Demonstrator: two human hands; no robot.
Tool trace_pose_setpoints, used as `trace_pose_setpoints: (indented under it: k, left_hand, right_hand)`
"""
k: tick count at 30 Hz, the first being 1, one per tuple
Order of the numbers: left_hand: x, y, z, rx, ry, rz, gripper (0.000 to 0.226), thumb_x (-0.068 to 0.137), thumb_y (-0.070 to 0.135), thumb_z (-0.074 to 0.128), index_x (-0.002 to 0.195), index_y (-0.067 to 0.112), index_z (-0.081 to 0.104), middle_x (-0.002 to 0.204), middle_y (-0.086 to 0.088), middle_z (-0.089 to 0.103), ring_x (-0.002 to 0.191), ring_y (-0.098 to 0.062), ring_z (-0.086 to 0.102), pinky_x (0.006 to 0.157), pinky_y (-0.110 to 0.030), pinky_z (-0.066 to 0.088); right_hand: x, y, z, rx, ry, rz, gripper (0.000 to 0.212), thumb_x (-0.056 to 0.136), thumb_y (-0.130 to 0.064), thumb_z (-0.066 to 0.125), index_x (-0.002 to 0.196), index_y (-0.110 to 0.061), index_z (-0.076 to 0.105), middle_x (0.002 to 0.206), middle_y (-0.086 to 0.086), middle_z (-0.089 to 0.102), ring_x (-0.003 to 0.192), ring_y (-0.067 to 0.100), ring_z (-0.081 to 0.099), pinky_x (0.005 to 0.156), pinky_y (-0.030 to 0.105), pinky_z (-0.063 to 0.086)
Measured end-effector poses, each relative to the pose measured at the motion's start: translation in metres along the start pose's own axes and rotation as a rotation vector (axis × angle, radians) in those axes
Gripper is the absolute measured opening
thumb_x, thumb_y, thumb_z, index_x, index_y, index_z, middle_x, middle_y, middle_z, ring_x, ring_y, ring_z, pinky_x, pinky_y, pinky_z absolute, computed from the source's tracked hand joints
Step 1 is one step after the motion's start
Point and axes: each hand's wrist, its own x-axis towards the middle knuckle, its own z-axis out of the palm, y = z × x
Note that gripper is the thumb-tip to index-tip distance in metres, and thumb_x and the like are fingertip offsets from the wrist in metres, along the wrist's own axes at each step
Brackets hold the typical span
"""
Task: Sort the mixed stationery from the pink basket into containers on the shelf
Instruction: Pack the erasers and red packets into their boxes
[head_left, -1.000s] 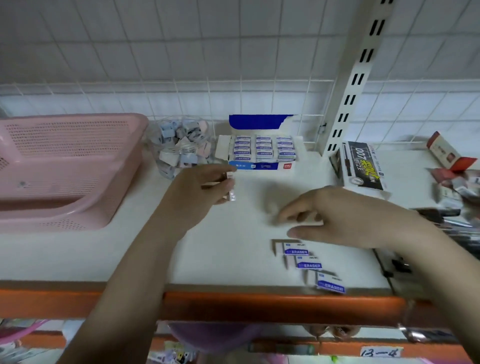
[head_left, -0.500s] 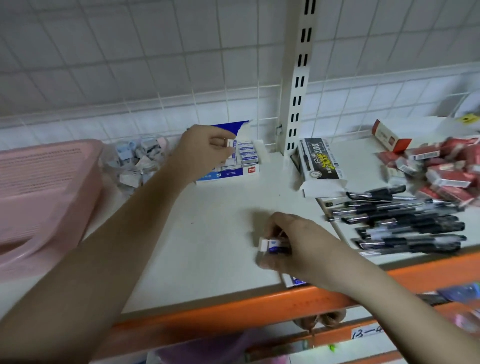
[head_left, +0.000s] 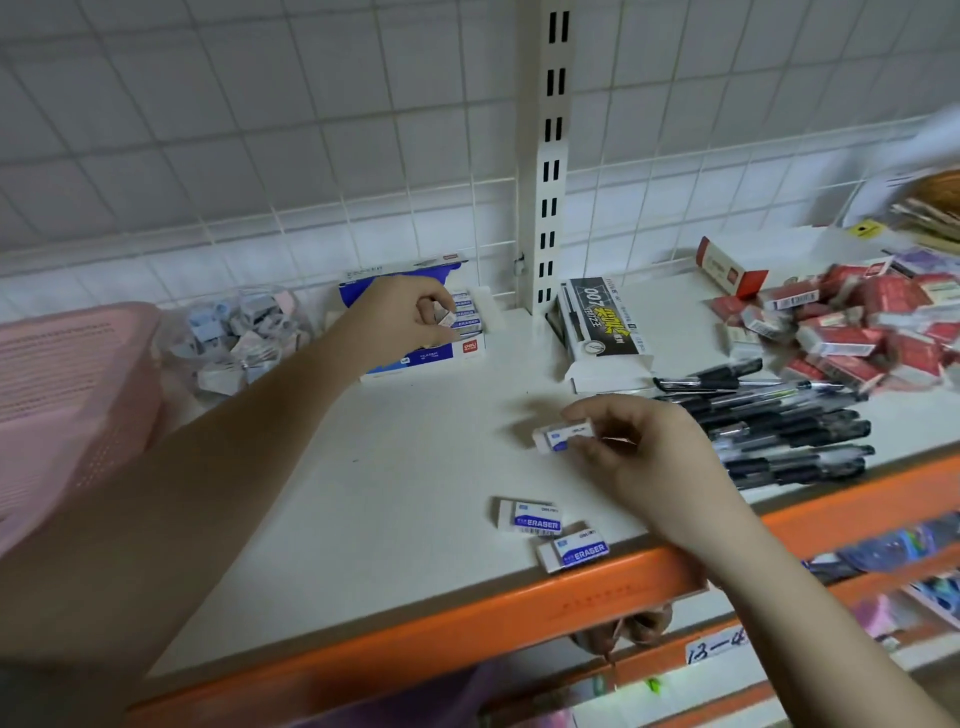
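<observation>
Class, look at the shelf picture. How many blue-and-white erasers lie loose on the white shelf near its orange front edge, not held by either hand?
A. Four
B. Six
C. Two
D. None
C. Two loose erasers lie side by side near the orange edge; a third eraser is pinched in the right hand, and the left hand holds another at the eraser box.

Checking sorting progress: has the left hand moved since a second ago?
Yes. The left hand went from the open shelf up to the blue eraser box at the back wall, pinching a small eraser.

Stationery shop: stocked, numbered shelf (head_left: 363, 467).
</observation>
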Motion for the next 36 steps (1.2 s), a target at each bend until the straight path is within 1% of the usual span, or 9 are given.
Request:
trace_pose_setpoints:
  k: [5,10,14,17,20,23,28,33,36]
  left_hand:
    - [0.005,0.000,-0.003,0.199,-0.114,0.091,0.021,0.086,0.022,0.067,0.104,0.011,0.067,0.090,-0.001,0.062,0.076,-0.014,0.054,0.067,-0.024,0.041]
    - [0.000,-0.006,-0.007,0.307,-0.155,0.190,0.019,0.094,0.018,0.056,0.106,0.017,0.070,0.099,0.005,0.057,0.089,-0.008,0.048,0.076,-0.020,0.034]
    - [-0.004,-0.009,-0.011,0.347,-0.184,0.188,0.026,0.096,0.009,0.048,0.109,0.018,0.069,0.113,0.001,0.057,0.103,-0.014,0.052,0.088,-0.025,0.039]
    - [-0.007,-0.004,-0.010,0.393,-0.206,0.159,0.032,0.095,0.005,0.044,0.112,0.017,0.067,0.117,-0.002,0.055,0.106,-0.018,0.052,0.092,-0.030,0.041]
    - [-0.012,0.001,-0.007,0.427,-0.188,0.141,0.033,0.094,0.007,0.043,0.118,0.018,0.064,0.122,-0.003,0.054,0.110,-0.020,0.051,0.093,-0.031,0.040]
    - [-0.024,0.003,-0.002,0.457,-0.069,0.161,0.033,0.094,0.011,0.045,0.121,0.019,0.063,0.125,-0.002,0.055,0.114,-0.019,0.051,0.094,-0.031,0.040]
    - [-0.068,0.026,0.011,0.297,0.065,0.130,0.027,0.093,0.018,0.049,0.114,0.024,0.066,0.117,0.005,0.060,0.110,-0.016,0.054,0.093,-0.034,0.044]
    - [-0.116,0.060,0.024,0.116,-0.051,0.106,0.022,0.094,0.031,0.053,0.109,0.027,0.068,0.104,0.008,0.064,0.093,-0.009,0.059,0.086,-0.032,0.047]
    - [-0.138,0.071,0.035,-0.082,-0.255,0.092,0.032,0.088,0.039,0.062,0.117,0.028,0.066,0.109,0.012,0.062,0.097,-0.002,0.057,0.091,-0.028,0.045]
  right_hand:
    - [0.002,0.004,-0.007,0.079,0.046,0.071,0.024,0.082,-0.004,0.069,0.094,-0.025,0.068,0.072,-0.009,0.059,0.064,-0.003,0.056,0.065,0.003,0.041]
    - [0.000,0.005,-0.006,0.191,0.047,0.092,0.018,0.081,0.001,0.068,0.093,-0.013,0.071,0.075,-0.013,0.064,0.066,-0.014,0.058,0.065,0.000,0.041]
    - [-0.001,0.004,-0.007,0.187,0.056,0.030,0.030,0.081,0.001,0.068,0.078,-0.029,0.066,0.063,-0.015,0.060,0.062,-0.003,0.056,0.062,0.005,0.041]
    - [0.002,0.003,-0.008,0.222,0.043,0.036,0.021,0.080,-0.001,0.070,0.080,-0.022,0.067,0.066,-0.015,0.063,0.060,-0.005,0.055,0.059,0.005,0.040]
    - [0.008,0.000,-0.010,0.298,0.038,0.036,0.019,0.080,0.004,0.068,0.081,-0.015,0.068,0.071,-0.004,0.065,0.056,-0.002,0.053,0.051,0.007,0.037]
    - [0.022,-0.006,-0.013,0.308,0.041,0.041,0.013,0.079,-0.004,0.071,0.078,-0.017,0.067,0.069,0.000,0.064,0.054,0.001,0.051,0.050,0.015,0.041]
    - [0.065,-0.012,0.000,0.172,0.024,0.015,0.011,0.083,-0.012,0.068,0.080,-0.022,0.067,0.086,0.008,0.070,0.069,0.022,0.062,0.065,0.033,0.049]
    - [0.106,-0.025,0.010,0.003,-0.003,-0.101,0.014,0.085,-0.010,0.064,0.081,-0.023,0.064,0.081,0.002,0.064,0.054,0.012,0.062,0.047,0.014,0.042]
    - [0.128,-0.030,0.018,-0.139,-0.043,-0.175,0.012,0.084,-0.009,0.065,0.085,-0.019,0.071,0.090,0.003,0.069,0.071,0.012,0.061,0.056,0.007,0.039]
